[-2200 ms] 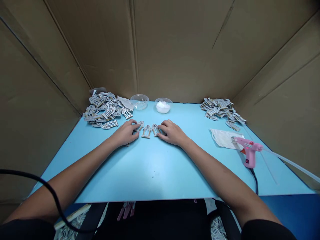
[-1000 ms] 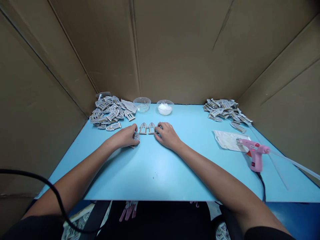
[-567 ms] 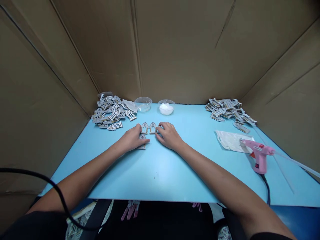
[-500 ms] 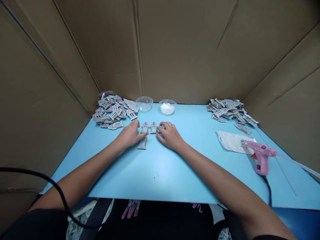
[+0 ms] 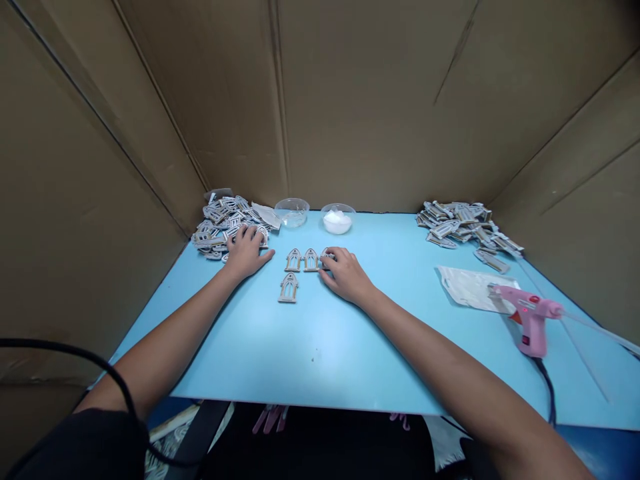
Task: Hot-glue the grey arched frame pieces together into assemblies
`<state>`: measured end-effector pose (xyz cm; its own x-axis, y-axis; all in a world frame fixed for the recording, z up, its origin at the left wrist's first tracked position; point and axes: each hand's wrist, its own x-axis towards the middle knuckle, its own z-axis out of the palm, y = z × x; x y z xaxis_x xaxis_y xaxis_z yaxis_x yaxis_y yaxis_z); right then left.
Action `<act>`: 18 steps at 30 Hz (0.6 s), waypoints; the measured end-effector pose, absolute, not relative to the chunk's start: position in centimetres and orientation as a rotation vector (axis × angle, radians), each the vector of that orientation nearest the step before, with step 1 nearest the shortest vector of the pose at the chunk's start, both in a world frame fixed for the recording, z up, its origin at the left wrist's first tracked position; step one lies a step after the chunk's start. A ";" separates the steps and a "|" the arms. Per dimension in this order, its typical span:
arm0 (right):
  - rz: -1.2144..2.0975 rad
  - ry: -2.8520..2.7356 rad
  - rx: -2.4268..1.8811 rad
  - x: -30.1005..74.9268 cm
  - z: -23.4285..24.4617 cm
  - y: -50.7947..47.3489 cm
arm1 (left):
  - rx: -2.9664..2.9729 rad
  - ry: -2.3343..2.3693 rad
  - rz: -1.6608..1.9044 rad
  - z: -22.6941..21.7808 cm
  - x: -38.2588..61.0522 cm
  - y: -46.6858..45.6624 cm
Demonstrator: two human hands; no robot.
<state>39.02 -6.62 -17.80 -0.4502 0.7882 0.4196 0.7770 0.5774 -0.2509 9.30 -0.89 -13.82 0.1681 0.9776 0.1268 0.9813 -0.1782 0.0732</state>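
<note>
My left hand (image 5: 245, 253) lies with its fingers spread on the near edge of a heap of grey arched window pieces (image 5: 225, 223), and it holds nothing I can see. My right hand (image 5: 346, 275) grips a third arched piece (image 5: 326, 255), mostly hidden under its fingers, at the end of a short row. Two matching Gothic-arch pieces (image 5: 302, 260) stand side by side in that row on the blue tabletop (image 5: 320, 347). One more arched piece (image 5: 289, 287) lies alone just nearer to me, between my hands.
Against the back wall stand a clear plastic bowl (image 5: 291, 213) and a bowl of white material (image 5: 337, 219). On the right are a second heap of pieces (image 5: 463, 223), a white plastic bag (image 5: 473, 288) and a pink hot glue gun (image 5: 527, 319) with its cord. Cardboard walls (image 5: 115, 167) surround the table.
My left hand has let go of the lone arched piece and moved back onto the left heap. My right hand stays at the row. The whole view has shifted slightly.
</note>
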 end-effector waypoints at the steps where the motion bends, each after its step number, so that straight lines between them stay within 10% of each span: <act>1: 0.031 -2.316 -1.248 39.0 -17.8 -6.6 | -2.373 -1.998 -0.232 -13.7 9.3 -1.0; 18: -0.012 -2.311 -1.252 39.4 -17.9 -6.7 | -2.328 -2.123 -0.249 -12.6 6.2 -0.6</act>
<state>39.40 -6.73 -17.90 -0.4464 0.7817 0.4355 0.7861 0.5751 -0.2264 6.25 -0.56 -12.63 0.0851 0.9910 0.1034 0.9881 -0.0973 0.1193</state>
